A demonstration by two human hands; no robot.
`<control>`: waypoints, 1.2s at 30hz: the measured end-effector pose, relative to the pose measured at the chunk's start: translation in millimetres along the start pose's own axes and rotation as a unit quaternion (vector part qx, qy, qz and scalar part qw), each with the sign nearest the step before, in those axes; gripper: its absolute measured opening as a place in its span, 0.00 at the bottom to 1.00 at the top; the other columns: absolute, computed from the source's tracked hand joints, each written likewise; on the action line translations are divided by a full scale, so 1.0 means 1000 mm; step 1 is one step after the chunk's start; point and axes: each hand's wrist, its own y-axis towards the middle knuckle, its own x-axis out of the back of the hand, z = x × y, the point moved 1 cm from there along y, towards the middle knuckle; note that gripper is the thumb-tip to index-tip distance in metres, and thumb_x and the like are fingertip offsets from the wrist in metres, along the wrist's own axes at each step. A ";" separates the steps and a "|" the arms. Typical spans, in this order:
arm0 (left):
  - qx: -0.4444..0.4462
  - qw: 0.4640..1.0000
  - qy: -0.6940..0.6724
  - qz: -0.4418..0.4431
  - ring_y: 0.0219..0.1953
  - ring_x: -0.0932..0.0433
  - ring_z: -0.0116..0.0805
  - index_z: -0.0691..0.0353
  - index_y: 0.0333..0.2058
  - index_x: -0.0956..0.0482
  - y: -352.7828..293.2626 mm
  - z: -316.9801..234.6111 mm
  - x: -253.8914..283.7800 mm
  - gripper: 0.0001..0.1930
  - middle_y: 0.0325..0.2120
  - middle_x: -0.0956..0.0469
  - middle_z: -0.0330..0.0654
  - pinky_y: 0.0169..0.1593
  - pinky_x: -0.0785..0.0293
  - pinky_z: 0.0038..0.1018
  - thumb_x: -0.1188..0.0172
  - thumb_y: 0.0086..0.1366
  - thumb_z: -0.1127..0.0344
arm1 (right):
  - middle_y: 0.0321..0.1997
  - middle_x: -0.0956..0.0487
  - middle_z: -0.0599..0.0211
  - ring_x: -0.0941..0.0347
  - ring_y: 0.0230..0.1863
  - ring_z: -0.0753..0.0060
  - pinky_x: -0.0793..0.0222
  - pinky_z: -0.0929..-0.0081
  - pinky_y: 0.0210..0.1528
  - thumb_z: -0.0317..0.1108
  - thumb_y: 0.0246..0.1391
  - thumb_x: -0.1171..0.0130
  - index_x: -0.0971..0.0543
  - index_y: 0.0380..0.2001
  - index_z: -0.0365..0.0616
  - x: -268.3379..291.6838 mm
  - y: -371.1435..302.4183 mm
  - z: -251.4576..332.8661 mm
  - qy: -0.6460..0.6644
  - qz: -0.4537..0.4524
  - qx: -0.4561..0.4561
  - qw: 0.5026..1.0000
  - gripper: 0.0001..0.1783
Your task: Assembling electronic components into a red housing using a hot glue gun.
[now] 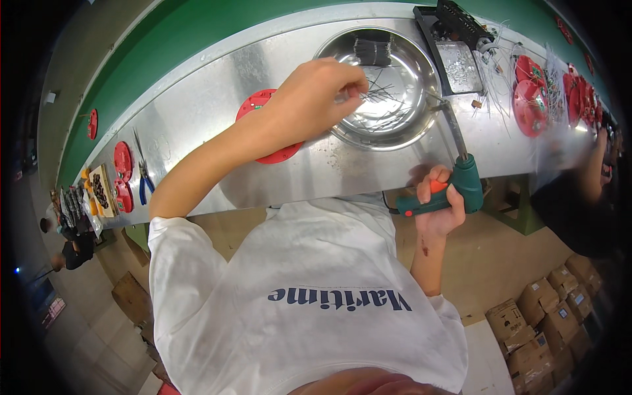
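My right hand (pixel 438 196) grips a green soldering gun (pixel 467 183) with an orange-red trigger, at the table's front edge. Its metal barrel points away from me, and its tip is by the right rim of a round steel bowl (pixel 431 122). Over the bowl's left side is my left hand (pixel 322 92), thumb and fingers curled together; anything pinched between them is too small to make out. Inside the bowl lie a bundle of short black wires (pixel 372 51) and loose thin dark pieces (pixel 388 120). A red round housing (pixel 283 155) sits partly hidden beneath my left forearm.
Blue-handled long-nose pliers (pixel 145 183) lie at the left beside red housings (pixel 123 161). Behind the bowl's right side stands a black tray (pixel 431 39) holding a metal plate. More red housings (pixel 530 108) and tangled white wires are farther right, near another person's arm (pixel 594 164). Cardboard boxes (pixel 533 362) are stacked below.
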 end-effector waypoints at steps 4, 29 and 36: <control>0.003 0.998 -0.023 -0.066 0.31 0.23 0.44 0.64 0.31 0.22 -0.006 -0.011 0.009 0.05 0.25 0.22 0.45 0.36 0.27 0.34 0.40 0.54 0.72 | 0.39 0.30 0.57 0.35 0.23 0.70 0.40 0.76 0.26 0.37 0.50 0.49 0.30 0.34 0.37 -0.002 -0.002 0.000 -0.010 -0.002 -0.006 1.000 0.14; 0.217 0.919 -0.247 -0.217 0.28 0.23 0.27 0.69 0.34 0.20 -0.170 -0.024 -0.023 0.07 0.30 0.22 0.42 0.32 0.27 0.21 0.37 0.55 0.79 | 0.42 0.27 0.58 0.26 0.37 0.70 0.29 0.74 0.42 0.10 0.38 0.39 0.29 0.45 0.36 -0.119 0.005 -0.055 -0.313 0.137 -0.048 0.939 0.26; 0.256 0.867 -0.246 -0.349 0.23 0.23 0.24 0.67 0.35 0.20 -0.160 0.022 -0.015 0.06 0.27 0.19 0.42 0.25 0.29 0.19 0.39 0.59 0.73 | 0.44 0.28 0.57 0.27 0.37 0.69 0.29 0.72 0.41 0.10 0.39 0.40 0.30 0.47 0.39 -0.112 0.005 -0.056 -0.276 0.106 -0.052 0.954 0.28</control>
